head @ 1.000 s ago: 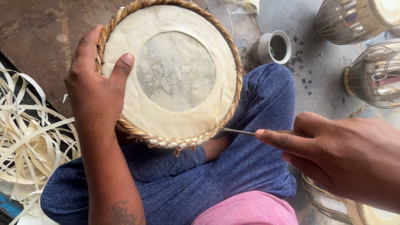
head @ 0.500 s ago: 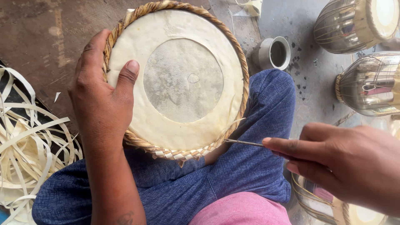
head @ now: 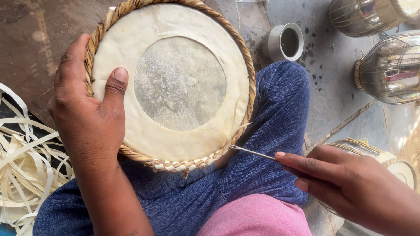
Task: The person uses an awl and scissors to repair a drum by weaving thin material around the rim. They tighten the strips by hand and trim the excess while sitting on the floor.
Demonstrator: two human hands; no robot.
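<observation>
Right now the right hand (head: 350, 188) is pinching a thin metal awl (head: 253, 152), pointing toward 10 o'clock at the braided rim (head: 183, 165) of the drumhead (head: 179, 83). Left hand (head: 89, 122), fingers clamped, is gripping the 9 o'clock edge.

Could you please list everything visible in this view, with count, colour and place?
drum head: one, cream skin with a greyer round centre and a braided tan rim, resting on the lap at centre.
thin metal tool: one, silver, tip at the lower right of the braided rim.
strips: a loose pile, pale cream, on the floor at left.
small cup: one, grey, on the floor at upper right.
metal drum shells: at least three, shiny silver, along the right edge.
trousers: blue, over the crossed legs.
left hand: grips the drum's left rim, thumb on the skin.
right hand: holds the tool.
</observation>
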